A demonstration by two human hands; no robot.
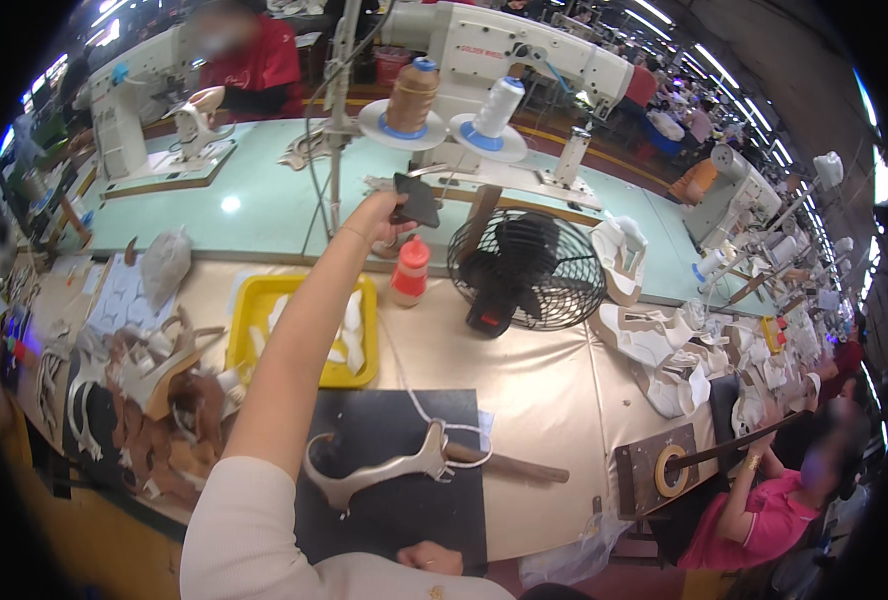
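My left hand (pixel 384 214) is stretched far forward over the table and grips a dark, flat, angular object (pixel 419 200); its exact kind is unclear. My right hand (pixel 430 558) stays low near my body at the lower edge of a black mat (pixel 394 420), fingers curled, with whatever is in them hidden. A curved beige shoe-upper piece (pixel 374 482) lies on the mat. Beside it is a brown wooden tool handle (pixel 509 465), with a white cord (pixel 404 375) looped at its end. Just below my left hand stands a red-capped squeeze bottle (pixel 410 270).
A yellow tray (pixel 367 345) with white pieces sits under my left forearm. A black fan (pixel 524 270) stands to the right, near white sandals (pixel 654 335). Brown shoe parts (pixel 169 420) pile up at left. Thread cones (pixel 411 97) and sewing machines line the far bench; a co-worker in pink (pixel 754 515) sits right.
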